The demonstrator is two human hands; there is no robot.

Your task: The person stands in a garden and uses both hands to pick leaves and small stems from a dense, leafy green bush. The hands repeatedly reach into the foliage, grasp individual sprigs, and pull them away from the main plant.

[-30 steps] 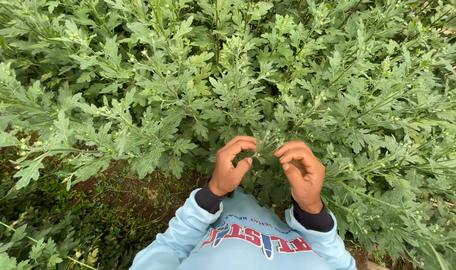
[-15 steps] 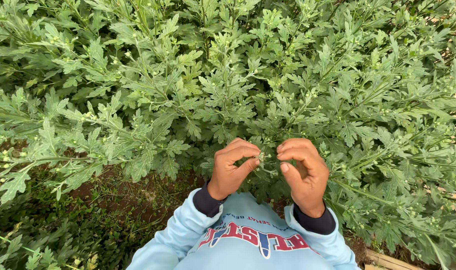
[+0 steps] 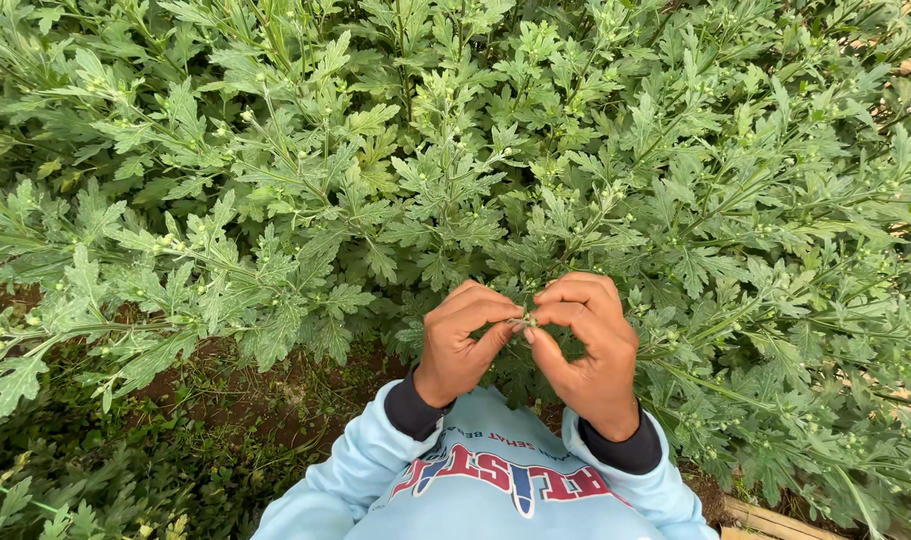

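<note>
On the far left I see a patch of bare brown soil (image 3: 276, 400) and low dark weeds (image 3: 86, 480) under the overhanging foliage. Above and across the whole view stands a dense bed of leafy green plants (image 3: 276, 200) with deeply lobed leaves and many small round green buds. Moving towards the centre, my left hand (image 3: 461, 345) is raised in front of the plants, its fingers curled over and the thumb brought up beneath them, so the grip is together on a thin stem tip (image 3: 528, 322) carrying tiny buds. That stem tip sits between the two hands, at the near edge of the bed, just above my chest. My right hand (image 3: 586, 350) is just beside the left, fingertips touching or nearly touching it, and its grip is likewise pinched together on the same stem tip. Both wrists show dark cuffs under light blue sleeves (image 3: 356, 470). At the lower right corner a strip of pale wooden edging (image 3: 766, 518) lies beneath the leaves.
</note>
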